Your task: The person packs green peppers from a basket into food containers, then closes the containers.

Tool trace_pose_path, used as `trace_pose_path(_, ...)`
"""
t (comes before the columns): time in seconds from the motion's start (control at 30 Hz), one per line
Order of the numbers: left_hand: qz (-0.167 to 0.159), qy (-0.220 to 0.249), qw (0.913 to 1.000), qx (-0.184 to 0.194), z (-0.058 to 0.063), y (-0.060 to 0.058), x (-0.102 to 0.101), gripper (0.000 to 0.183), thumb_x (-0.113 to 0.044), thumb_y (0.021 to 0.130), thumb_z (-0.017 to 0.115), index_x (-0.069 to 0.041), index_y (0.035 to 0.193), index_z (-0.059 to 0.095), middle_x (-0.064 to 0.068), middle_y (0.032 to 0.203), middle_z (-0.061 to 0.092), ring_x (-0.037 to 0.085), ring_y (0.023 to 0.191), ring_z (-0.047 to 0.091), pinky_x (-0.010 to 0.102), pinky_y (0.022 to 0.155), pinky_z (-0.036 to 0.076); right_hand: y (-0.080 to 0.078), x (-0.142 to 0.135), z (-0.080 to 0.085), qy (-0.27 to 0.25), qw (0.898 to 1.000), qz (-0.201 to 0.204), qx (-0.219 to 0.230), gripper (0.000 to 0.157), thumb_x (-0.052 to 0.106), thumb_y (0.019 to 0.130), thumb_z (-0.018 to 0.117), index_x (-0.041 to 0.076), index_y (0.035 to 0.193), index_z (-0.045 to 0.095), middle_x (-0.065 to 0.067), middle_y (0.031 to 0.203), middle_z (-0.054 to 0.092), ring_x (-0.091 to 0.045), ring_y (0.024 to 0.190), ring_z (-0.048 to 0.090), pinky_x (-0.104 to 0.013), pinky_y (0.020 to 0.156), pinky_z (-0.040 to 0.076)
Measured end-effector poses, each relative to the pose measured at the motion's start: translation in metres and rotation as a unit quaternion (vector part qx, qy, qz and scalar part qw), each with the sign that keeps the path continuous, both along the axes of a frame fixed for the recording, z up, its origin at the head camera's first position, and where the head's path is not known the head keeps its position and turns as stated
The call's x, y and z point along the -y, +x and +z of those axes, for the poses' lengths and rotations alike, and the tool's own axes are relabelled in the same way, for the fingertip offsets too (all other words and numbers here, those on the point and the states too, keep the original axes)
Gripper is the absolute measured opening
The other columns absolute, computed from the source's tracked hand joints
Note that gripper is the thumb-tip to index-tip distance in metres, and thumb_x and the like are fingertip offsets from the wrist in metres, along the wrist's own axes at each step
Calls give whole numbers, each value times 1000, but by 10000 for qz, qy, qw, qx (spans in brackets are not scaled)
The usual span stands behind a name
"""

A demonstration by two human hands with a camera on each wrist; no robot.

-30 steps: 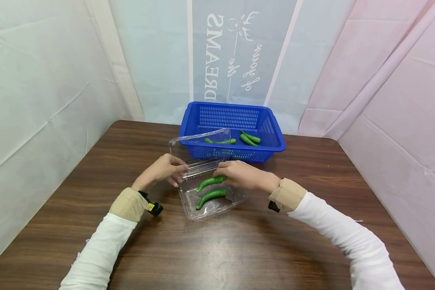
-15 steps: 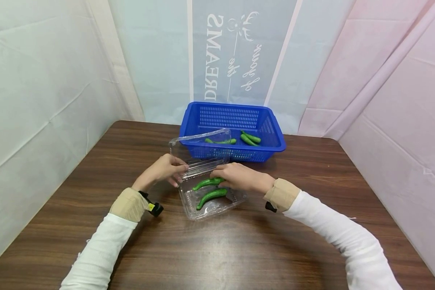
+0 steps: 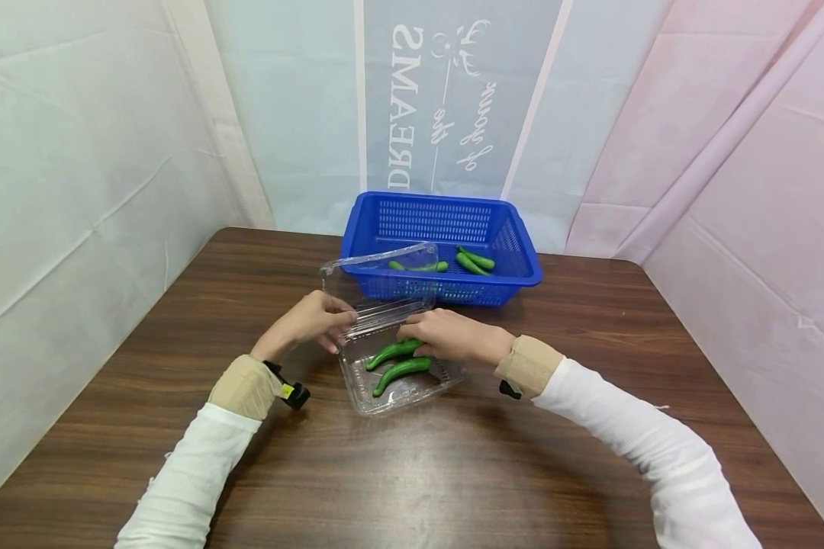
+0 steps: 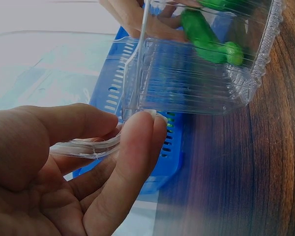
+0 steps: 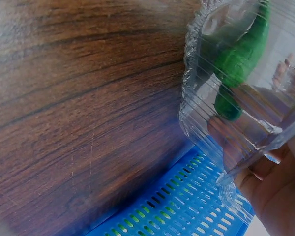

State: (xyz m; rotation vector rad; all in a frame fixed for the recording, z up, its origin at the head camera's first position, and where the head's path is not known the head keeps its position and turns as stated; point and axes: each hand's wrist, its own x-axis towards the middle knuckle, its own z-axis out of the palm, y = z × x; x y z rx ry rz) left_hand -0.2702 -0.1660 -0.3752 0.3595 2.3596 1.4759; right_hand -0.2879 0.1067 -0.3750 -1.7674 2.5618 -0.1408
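i'm in a makeshift cloth-walled booth (image 3: pixel 295 99): pale left sheet (image 3: pixel 82 175), pinkish right sheet (image 3: pixel 755 183), lettered backdrop (image 3: pixel 446 114) ahead, wood-grain table (image 3: pixel 412 473) before me. wider room hidden.

The blue plastic basket's (image 3: pixel 439 219) left front is screened by the raised lid (image 3: pixel 379 279). The clamshell tray (image 3: pixel 419 389) can be reached from the near edge, its back being crowded by the left hand (image 3: pixel 310 324) and right hand (image 3: pixel 453 334).

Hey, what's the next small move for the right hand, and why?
The right hand should probably let go of the farther green vegetable: it is already inside the clear box, close alongside the nearer green vegetable, while the left hand pinches the box's edge.
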Motion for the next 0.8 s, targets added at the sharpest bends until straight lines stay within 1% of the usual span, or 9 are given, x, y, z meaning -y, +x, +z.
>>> trace_pose_path(0.13, -12, -18, 10000, -19, 1, 0, -1, 32, -9, 101, 57, 17, 119, 60, 20, 83, 67, 23, 66, 68, 36, 54, 62, 1, 0, 1, -27, 10000, 28, 12, 25, 9, 85, 79, 9, 108, 68, -2, 100, 68, -17, 87, 65, -30, 75, 58)
trace_pose_path(0.37, -19, 17, 10000, -11, 1, 1, -1, 31, -8, 101, 57, 18, 117, 61, 17, 81, 67, 19, 63, 67, 37, 55, 62, 2, 0, 0, -60, 10000, 62, -5, 27, 7, 83, 81, 8, 106, 68, -3, 101, 69, -18, 89, 66, -30, 75, 58)
trace_pose_path(0.63, -33, 32, 10000, -23, 0, 0, -1, 31, -9, 101, 57, 17, 118, 61, 18, 82, 67, 20, 64, 68, 36, 54, 62, 1, -1, 0, -114, 9999, 81, 0, 22, 7, 85, 78, 8, 105, 70, -3, 100, 69, -16, 90, 66, -30, 76, 58)
trace_pose_path(0.8, -17, 26, 10000, -12, 0, 0, 0, 32, -9, 101, 57, 17, 118, 61, 19, 82, 67, 20, 64, 68, 35, 54, 62, 1, -2, 4, -253, 9997, 23, -1, 17, 4, 90, 72, 9, 106, 72, -1, 101, 70, -14, 91, 66, -29, 79, 58)
